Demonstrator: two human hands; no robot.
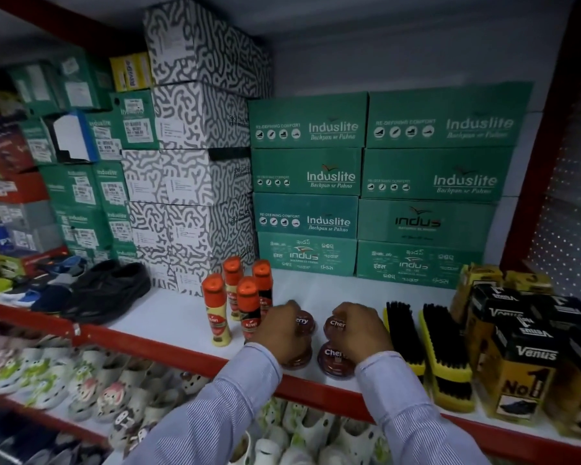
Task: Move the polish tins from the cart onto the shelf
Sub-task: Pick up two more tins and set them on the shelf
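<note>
Dark red round polish tins stand on the white shelf point(168, 317) near its red front edge. My left hand point(277, 333) is closed over a rear tin point(305, 321) on the left, with another tin point(297, 359) partly hidden below its wrist. My right hand point(361, 330) grips a rear tin point(335, 325) on the right. A front tin point(334, 360) sits just below it, near the shelf edge. The cart is out of view.
Several orange-capped Kiwi polish bottles point(247, 307) stand left of my hands. Shoe brushes point(445, 347) and yellow-black Venus boxes point(520, 360) crowd the right. Green Induslite boxes point(306, 196) stack behind. Black shoes point(111, 290) lie at left; white sandals fill the lower shelf point(91, 387).
</note>
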